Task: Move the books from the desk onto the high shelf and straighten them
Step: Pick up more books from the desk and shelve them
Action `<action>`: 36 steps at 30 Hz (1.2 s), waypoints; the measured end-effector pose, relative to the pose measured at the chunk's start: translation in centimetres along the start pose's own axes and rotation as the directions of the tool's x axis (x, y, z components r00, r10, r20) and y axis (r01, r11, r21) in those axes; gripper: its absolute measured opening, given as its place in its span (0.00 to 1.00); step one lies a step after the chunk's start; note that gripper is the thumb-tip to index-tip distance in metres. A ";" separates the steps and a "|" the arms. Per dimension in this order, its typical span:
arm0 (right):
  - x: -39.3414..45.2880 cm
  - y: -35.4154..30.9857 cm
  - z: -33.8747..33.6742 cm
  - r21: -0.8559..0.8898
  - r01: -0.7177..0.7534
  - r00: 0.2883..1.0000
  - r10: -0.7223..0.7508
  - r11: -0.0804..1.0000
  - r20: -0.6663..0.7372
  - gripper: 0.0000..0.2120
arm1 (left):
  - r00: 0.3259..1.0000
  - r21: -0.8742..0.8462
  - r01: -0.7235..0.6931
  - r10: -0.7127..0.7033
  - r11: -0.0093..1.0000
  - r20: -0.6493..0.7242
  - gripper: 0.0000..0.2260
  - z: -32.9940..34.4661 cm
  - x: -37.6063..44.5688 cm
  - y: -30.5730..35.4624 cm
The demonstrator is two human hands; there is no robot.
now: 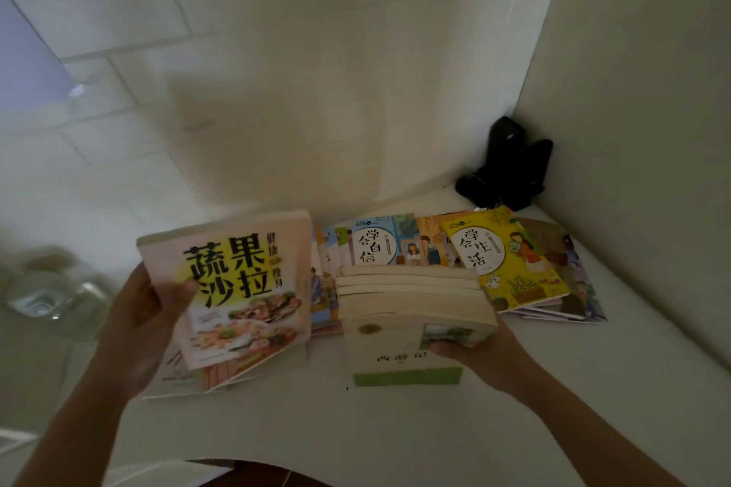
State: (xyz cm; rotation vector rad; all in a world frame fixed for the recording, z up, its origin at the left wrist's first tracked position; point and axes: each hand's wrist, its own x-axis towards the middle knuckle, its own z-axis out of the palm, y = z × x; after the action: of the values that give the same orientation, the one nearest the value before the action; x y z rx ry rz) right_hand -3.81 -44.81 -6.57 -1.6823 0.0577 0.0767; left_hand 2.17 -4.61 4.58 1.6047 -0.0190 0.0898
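White walls meet in a corner behind a flat white shelf surface (395, 427), and the head view seems to look at it from close, so it is probably the high shelf of the task, although this cannot be told for sure. Many books lie on it already, so the moving part looks well advanced; no desk is in view, so how many books remain there cannot be told. The straightening is clearly not finished. The left hand (146, 312) grips a pale pink paperback cookbook with big black characters on a yellow patch and food photos (237, 289); the thumb lies on the cover and the book is tilted, raised above some other thin books under it. The right hand (474, 356) holds the near right corner of a thick cream book with a green band at its lower edge (407, 364), which carries a stack of cream-edged paperbacks (411, 289) on top. Behind them a row of thin colourful children's books (379, 245) is fanned out and overlapping, and a yellow children's book with a girl drawn on the cover (510, 261) lies askew on more thin books at the right. These all need to be squared. A black object of unclear kind (510, 170) stands in the corner. At the left a blurred clear glass thing (43, 293) shows below the shelf.
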 end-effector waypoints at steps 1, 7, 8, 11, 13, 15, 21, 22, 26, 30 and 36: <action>-0.1 -0.2 0.0 -0.013 0.001 1.000 -0.002 1.000 -0.007 0.38 | 1.000 -0.027 -0.014 0.014 1.000 -0.012 0.12 0.6 0.3 0.1; -0.3 -0.9 0.0 -0.040 0.003 1.000 -0.004 0.999 -0.020 0.41 | 0.993 -0.079 -0.068 0.076 0.995 0.092 0.13 7.6 2.6 -0.1; -0.4 -0.9 0.0 -0.054 0.014 1.000 -0.016 0.998 -0.022 0.41 | 0.988 -0.093 -0.054 0.066 0.994 0.141 0.13 8.9 2.8 -0.5; -0.2 -0.6 0.0 -0.045 0.045 0.999 -0.046 0.998 -0.029 0.43 | 0.970 -0.167 0.045 -0.003 0.985 0.242 0.14 11.6 2.7 -2.3; 0.1 -0.3 -0.1 -0.048 0.052 0.999 -0.052 0.997 -0.004 0.40 | 0.958 -0.189 0.113 -0.057 0.975 0.281 0.13 12.8 2.4 -3.3; 0.5 -0.2 -0.2 -0.067 0.049 0.998 -0.047 0.997 0.028 0.37 | 0.938 -0.182 0.195 -0.130 0.964 0.320 0.22 13.8 2.1 -4.1; 0.6 0.5 -0.4 -0.064 -0.007 0.999 0.010 0.998 0.043 0.35 | 0.848 -0.165 0.443 -0.352 0.881 0.397 0.16 15.9 0.1 -5.1; 0.5 0.6 -0.4 -0.067 -0.009 0.999 0.012 0.998 0.047 0.36 | 0.828 -0.171 0.481 -0.382 0.860 0.410 0.17 16.0 -0.3 -5.6; 0.2 0.8 -0.3 -0.050 0.005 0.999 -0.003 0.999 0.039 0.41 | 0.798 -0.249 0.566 -0.447 0.786 0.404 0.24 16.2 -1.1 -5.8; 0.4 0.9 0.1 -0.055 -0.034 0.998 0.036 0.998 0.042 0.40 | 0.818 -0.254 0.522 -0.394 0.814 0.419 0.33 16.1 -2.3 -5.7; 0.9 1.3 0.1 -0.056 -0.043 0.999 0.045 0.998 0.032 0.38 | 0.909 -0.121 0.227 -0.166 0.966 0.382 0.49 14.0 -6.2 -8.9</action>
State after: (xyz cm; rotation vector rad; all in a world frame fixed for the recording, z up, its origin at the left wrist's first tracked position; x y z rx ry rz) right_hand -3.02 -44.89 -7.93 -1.7345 0.0684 0.1400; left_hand -2.77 -18.56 -5.17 1.4305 -0.1518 -0.3654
